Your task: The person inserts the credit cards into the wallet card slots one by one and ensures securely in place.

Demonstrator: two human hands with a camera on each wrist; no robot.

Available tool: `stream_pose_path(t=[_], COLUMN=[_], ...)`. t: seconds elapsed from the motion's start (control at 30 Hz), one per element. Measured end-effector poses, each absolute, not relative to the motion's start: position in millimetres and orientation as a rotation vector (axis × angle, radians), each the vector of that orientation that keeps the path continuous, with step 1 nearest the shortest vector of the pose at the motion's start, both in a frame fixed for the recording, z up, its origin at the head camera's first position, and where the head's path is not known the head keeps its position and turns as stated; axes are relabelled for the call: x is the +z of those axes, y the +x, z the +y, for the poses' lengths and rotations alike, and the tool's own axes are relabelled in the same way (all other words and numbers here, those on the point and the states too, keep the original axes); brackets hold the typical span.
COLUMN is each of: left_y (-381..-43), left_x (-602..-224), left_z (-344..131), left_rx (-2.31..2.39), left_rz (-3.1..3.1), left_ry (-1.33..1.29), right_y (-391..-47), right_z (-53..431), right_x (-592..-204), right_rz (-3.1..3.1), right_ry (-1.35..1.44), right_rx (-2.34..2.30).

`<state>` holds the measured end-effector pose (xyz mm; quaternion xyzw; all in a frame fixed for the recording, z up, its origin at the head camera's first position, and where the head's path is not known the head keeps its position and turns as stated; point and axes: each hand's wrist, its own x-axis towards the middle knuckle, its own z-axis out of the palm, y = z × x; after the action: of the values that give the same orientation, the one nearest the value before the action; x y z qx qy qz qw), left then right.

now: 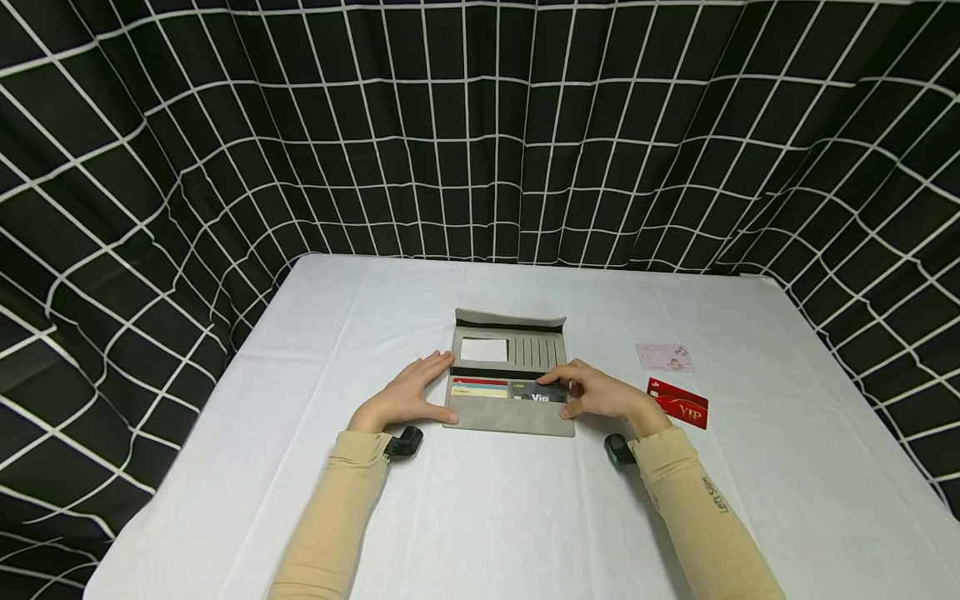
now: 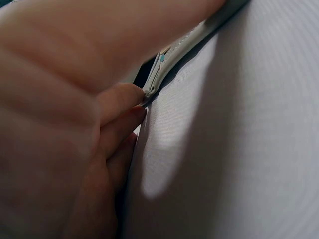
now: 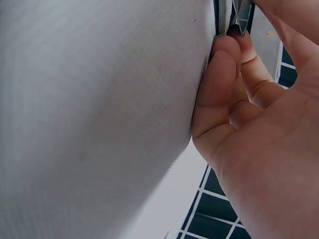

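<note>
- Mid-frame, grey wallet (image 1: 510,416) holds dark VIP card (image 1: 529,392), long axis left-right, lettering upright.
- Left hand (image 1: 411,393): spread.
- Right hand (image 1: 597,392): curled; whether pinching, we cannot tell.

The front pocket of the wallet (image 1: 510,415) hid the lower part of a dark VIP card (image 1: 525,391), and the right hand (image 1: 600,393) covered some more. In the wallet's left half, I saw only top strips of stacked cards (image 1: 480,388). Right of the wallet, a pink card's (image 1: 665,358) fine print was illegible. Nearer than the wallet, both sleeves (image 1: 322,517) ran off the head view's lower edge.
</note>
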<state>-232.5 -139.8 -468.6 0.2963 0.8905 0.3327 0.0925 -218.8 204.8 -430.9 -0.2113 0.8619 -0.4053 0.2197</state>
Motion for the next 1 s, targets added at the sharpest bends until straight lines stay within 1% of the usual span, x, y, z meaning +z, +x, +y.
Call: stream_pose_path(t=[1.0], left_y=[-233.0], left_x=[-468.2], left_z=[-140.6], left_rx=[0.967], left_rz=[2.655], left_ry=[0.871], right_y=[-217.7], right_z=[206.3], right_x=[-432.8], right_rz=[2.408], right_ry=[-0.637], right_rx=[-1.135])
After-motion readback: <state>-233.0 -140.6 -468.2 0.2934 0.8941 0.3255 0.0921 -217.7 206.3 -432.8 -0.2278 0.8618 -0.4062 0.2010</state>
